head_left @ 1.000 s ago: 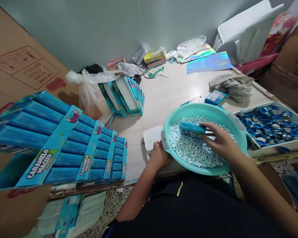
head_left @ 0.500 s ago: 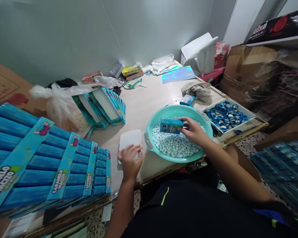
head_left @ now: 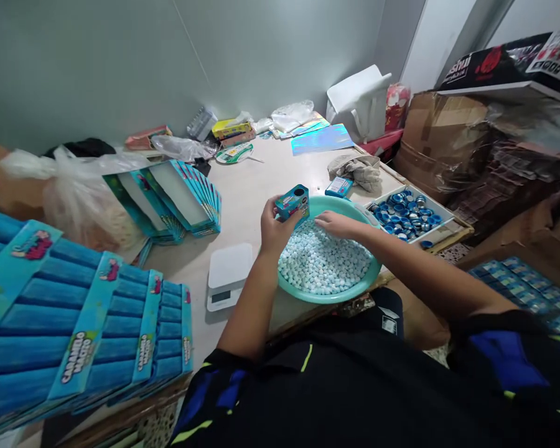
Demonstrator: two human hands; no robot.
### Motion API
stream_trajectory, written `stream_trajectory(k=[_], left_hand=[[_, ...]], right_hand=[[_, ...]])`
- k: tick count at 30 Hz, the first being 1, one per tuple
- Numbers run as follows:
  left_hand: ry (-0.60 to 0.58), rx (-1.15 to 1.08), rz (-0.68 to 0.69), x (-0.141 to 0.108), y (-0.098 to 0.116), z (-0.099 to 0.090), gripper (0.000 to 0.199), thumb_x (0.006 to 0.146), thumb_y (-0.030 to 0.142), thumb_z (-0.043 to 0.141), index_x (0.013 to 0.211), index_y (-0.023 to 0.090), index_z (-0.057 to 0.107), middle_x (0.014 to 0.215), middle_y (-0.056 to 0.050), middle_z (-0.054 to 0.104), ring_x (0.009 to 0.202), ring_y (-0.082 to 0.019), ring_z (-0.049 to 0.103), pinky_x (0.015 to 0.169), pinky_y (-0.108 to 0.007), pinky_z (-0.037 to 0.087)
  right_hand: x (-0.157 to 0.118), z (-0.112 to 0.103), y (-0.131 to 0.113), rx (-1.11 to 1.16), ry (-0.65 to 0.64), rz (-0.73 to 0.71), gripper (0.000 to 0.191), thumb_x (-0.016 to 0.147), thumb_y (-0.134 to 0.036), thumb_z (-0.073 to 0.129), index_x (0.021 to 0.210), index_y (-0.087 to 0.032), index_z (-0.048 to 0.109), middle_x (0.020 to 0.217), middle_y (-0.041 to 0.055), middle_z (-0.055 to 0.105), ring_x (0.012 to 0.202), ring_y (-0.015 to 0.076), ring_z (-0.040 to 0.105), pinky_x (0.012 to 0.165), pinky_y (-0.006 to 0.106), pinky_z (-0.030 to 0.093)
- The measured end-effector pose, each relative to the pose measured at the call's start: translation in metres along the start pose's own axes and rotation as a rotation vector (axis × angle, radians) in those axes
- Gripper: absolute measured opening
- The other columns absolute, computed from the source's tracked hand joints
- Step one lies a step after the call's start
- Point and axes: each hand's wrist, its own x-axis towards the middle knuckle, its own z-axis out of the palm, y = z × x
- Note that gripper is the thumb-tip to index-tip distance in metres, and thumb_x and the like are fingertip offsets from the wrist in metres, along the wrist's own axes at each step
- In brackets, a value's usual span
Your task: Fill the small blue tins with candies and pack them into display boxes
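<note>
My left hand (head_left: 276,227) grips a small blue cardboard box (head_left: 293,204), tilted above the far left rim of the turquoise basin (head_left: 329,296). A dark round hole shows in the box's upper end. Many small white and pale blue candies (head_left: 324,264) fill the basin. Over the candies, near the box, my right hand (head_left: 338,224) has its fingers bunched together and pointing left. Whatever may be in those fingers is hidden. On the table left of the basin sits a white digital kitchen scale (head_left: 228,277), with nothing on its plate.
Large blue display packs (head_left: 79,323) stand at the left, with folded blue cartons (head_left: 168,199) behind them. To the right of the basin is a white tray of blue-rimmed caps (head_left: 408,214). Another blue box (head_left: 339,186) and a grey cloth (head_left: 361,173) lie behind the basin.
The blue box has passed from my right hand to my left and is now tilted with its hole showing. My left hand has left the scale; my right has moved left over the candies.
</note>
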Motion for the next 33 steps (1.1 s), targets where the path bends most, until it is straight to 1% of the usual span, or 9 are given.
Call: stream_trajectory(k=[5,8,11,16,21,24,27,30,33], left_hand=[[-0.136,0.23,-0.062,0.002,-0.023,-0.017,0.047,0.068,0.022,0.083,0.112,0.02,0.067,0.104,-0.006,0.072,0.096,-0.024,0.07,0.088,-0.035,0.057],[-0.162,0.28,-0.066,0.002,-0.025,-0.022,0.046,0.074,0.021,0.08,0.118,0.021,0.067,0.113,-0.009,0.072,0.107,-0.028,0.068,0.098,-0.043,0.055],[-0.18,0.293,-0.043,0.0,-0.025,-0.022,0.044,0.078,0.023,0.079,0.121,0.023,0.066,0.118,-0.011,0.071,0.112,-0.031,0.067,0.102,-0.048,0.053],[-0.202,0.32,-0.028,-0.007,-0.024,-0.022,0.041,0.081,0.022,0.079,0.119,0.026,0.062,0.115,-0.01,0.071,0.109,-0.032,0.067,0.1,-0.051,0.054],[-0.278,0.419,-0.096,-0.01,-0.022,-0.024,0.043,0.083,0.022,0.077,0.121,0.029,0.06,0.112,-0.01,0.071,0.102,-0.034,0.068,0.087,-0.051,0.057],[-0.301,0.453,-0.14,-0.012,-0.019,-0.024,0.042,0.083,0.022,0.076,0.121,0.028,0.059,0.108,-0.009,0.071,0.097,-0.034,0.069,0.08,-0.047,0.057],[-0.273,0.439,-0.164,-0.013,-0.015,-0.023,0.043,0.085,0.023,0.075,0.123,0.028,0.057,0.111,-0.009,0.071,0.1,-0.033,0.069,0.082,-0.045,0.057],[-0.241,0.422,-0.15,-0.014,-0.012,-0.022,0.044,0.086,0.024,0.075,0.125,0.028,0.055,0.116,-0.008,0.07,0.104,-0.032,0.069,0.086,-0.045,0.057],[-0.254,0.423,-0.137,-0.015,-0.012,-0.022,0.043,0.086,0.022,0.073,0.124,0.029,0.055,0.116,-0.008,0.07,0.105,-0.032,0.068,0.087,-0.046,0.057]], right_hand=[[0.029,0.029,-0.009,-0.044,-0.085,-0.012,0.038,0.105,-0.041,0.052,0.126,-0.016,0.073,0.14,0.0169,0.062,0.129,0.0356,0.06,0.113,0.044,0.046],[0.026,0.041,-0.017,0.022,-0.103,-0.087,0.048,0.099,-0.052,0.061,0.132,-0.017,0.068,0.138,0.0162,0.064,0.125,0.0382,0.062,0.109,0.048,0.049],[0.017,0.041,-0.02,0.183,-0.167,-0.083,0.054,0.09,-0.062,0.07,0.122,-0.019,0.072,0.127,0.0138,0.071,0.116,0.0398,0.066,0.104,0.051,0.051],[-0.001,0.034,-0.028,0.379,-0.324,-0.078,0.078,0.07,-0.069,0.085,0.128,-0.018,0.07,0.134,0.0139,0.068,0.124,0.0411,0.063,0.11,0.054,0.049],[-0.004,0.033,-0.028,0.489,-0.397,-0.125,0.086,0.059,-0.059,0.095,0.131,-0.021,0.068,0.133,0.0103,0.069,0.125,0.0399,0.062,0.113,0.051,0.047],[0.002,0.034,-0.024,0.724,-0.409,-0.044,0.06,0.067,-0.054,0.089,0.115,-0.022,0.074,0.125,0.0074,0.073,0.125,0.0364,0.062,0.115,0.05,0.046],[0.008,0.037,-0.02,1.066,-0.51,0.206,0.032,0.082,-0.049,0.07,0.099,-0.023,0.074,0.109,0.0062,0.077,0.114,0.0315,0.068,0.109,0.048,0.052],[0.011,0.044,-0.019,1.278,-0.598,0.484,0.033,0.087,-0.052,0.059,0.095,-0.023,0.072,0.1,0.008,0.078,0.1,0.0309,0.073,0.101,0.049,0.058],[0.012,0.052,-0.021,1.319,-0.52,0.51,0.046,0.087,-0.064,0.056,0.104,-0.024,0.07,0.097,0.0094,0.077,0.09,0.0328,0.074,0.096,0.054,0.06]])
